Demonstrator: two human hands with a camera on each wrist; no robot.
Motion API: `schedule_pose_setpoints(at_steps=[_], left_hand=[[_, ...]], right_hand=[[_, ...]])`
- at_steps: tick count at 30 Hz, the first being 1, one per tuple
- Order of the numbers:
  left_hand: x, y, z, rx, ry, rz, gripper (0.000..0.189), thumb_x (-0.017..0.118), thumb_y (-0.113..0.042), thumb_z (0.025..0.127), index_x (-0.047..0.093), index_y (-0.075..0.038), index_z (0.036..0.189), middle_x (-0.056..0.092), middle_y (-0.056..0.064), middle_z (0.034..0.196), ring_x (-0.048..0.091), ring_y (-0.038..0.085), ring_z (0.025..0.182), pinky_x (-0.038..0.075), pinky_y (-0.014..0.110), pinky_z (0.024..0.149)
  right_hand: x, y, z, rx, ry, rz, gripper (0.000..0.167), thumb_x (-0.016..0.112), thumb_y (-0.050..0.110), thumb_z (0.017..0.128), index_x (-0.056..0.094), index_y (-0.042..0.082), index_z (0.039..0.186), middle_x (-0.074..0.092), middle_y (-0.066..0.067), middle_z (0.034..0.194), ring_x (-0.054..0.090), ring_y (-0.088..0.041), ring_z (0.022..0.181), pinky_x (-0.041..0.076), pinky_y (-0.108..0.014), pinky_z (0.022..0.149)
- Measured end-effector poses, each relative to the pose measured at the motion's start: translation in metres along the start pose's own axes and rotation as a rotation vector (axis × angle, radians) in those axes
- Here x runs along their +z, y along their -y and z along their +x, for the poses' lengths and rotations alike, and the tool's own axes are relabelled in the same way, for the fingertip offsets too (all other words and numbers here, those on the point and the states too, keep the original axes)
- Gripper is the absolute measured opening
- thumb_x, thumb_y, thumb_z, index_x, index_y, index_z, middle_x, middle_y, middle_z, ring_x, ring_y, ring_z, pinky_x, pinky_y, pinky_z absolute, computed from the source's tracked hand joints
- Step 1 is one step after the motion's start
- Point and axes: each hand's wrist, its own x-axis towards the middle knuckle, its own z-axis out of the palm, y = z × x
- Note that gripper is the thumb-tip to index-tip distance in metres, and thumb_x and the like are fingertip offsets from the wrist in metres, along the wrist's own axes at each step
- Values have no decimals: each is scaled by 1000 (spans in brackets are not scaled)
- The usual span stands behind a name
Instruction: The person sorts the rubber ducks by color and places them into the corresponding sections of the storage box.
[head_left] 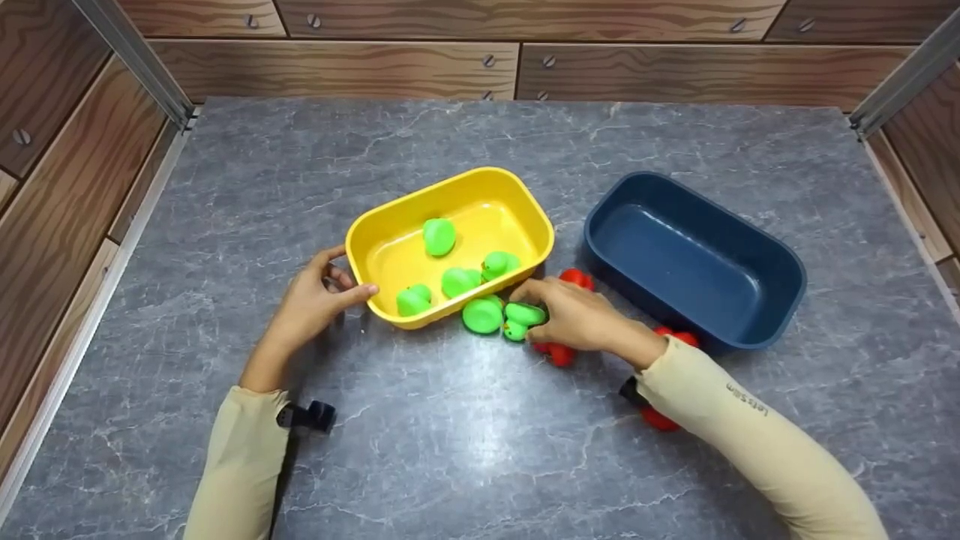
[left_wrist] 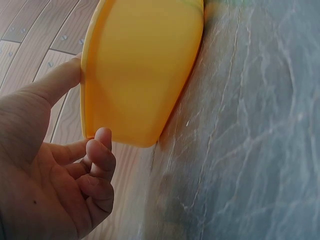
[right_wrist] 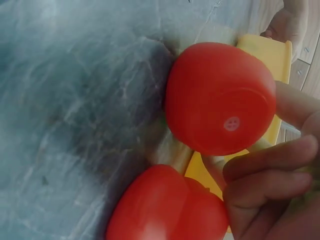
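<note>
A yellow tub [head_left: 450, 186] with several green rubber ducks [head_left: 439, 237] in it stands left of centre. My left hand [head_left: 311, 300] grips its left end, thumb over the rim and the other fingers outside; the left wrist view shows this hand [left_wrist: 60, 175] beside the tub wall [left_wrist: 145, 75]. In front of the tub, my right hand [head_left: 577, 315] pinches a green rubber duck [head_left: 523, 319] between thumb and fingers, low at the table. Another green duck [head_left: 482, 315] lies just left of it. Red ducks [right_wrist: 220, 100] block the right wrist view of the pinched duck.
A dark blue tub [head_left: 697, 262] with nothing inside stands at the right. Red ducks lie around the right hand and forearm: one [head_left: 576, 279] behind, one [head_left: 559, 354] in front, one [head_left: 660, 418] partly under the sleeve. Wood-patterned walls [head_left: 465, 71] border the grey marbled table [head_left: 420, 450].
</note>
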Motion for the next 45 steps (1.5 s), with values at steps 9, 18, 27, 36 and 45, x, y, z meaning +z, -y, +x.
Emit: schedule_pose_setpoints(at_steps=[9, 18, 27, 36, 45], left_hand=[[1, 1, 2, -2, -3, -2, 79, 77, -34, 82, 37, -8, 145, 53, 6, 94, 49, 11, 66, 45, 22, 51], [1, 1, 1, 26, -8, 1, 81, 77, -34, 82, 37, -5, 146, 53, 6, 92, 49, 13, 70, 44, 21, 54], [0, 0, 0, -4, -2, -4, 83, 77, -35, 82, 35, -7, 147, 53, 7, 96, 49, 12, 72, 45, 22, 52], [1, 3, 1, -5, -1, -8, 81, 77, -33, 81, 36, -7, 146, 53, 7, 96, 50, 14, 72, 45, 22, 53], [1, 3, 2, 17, -7, -4, 79, 77, -33, 82, 37, -6, 145, 53, 5, 94, 49, 12, 71, 44, 21, 53]], right_hand=[[2, 0, 0, -49, -9, -4, 38, 70, 13, 83, 64, 16, 120, 63, -10, 110, 58, -26, 101, 48, -43, 85], [3, -2, 0, -100, -8, 29, 37, 68, 11, 79, 65, 14, 117, 67, -7, 101, 60, -21, 91, 50, -36, 77], [-3, -1, -3, -115, -2, 84, 38, 68, 10, 81, 65, 14, 118, 67, -7, 103, 59, -21, 90, 49, -33, 76], [-9, -3, -10, -168, -6, 195, 35, 68, 9, 84, 64, 11, 119, 68, -9, 107, 59, -20, 77, 47, -27, 68], [-14, -3, -17, -195, -33, 253, 35, 68, 14, 85, 64, 16, 119, 67, -2, 107, 57, -17, 95, 44, -30, 77]])
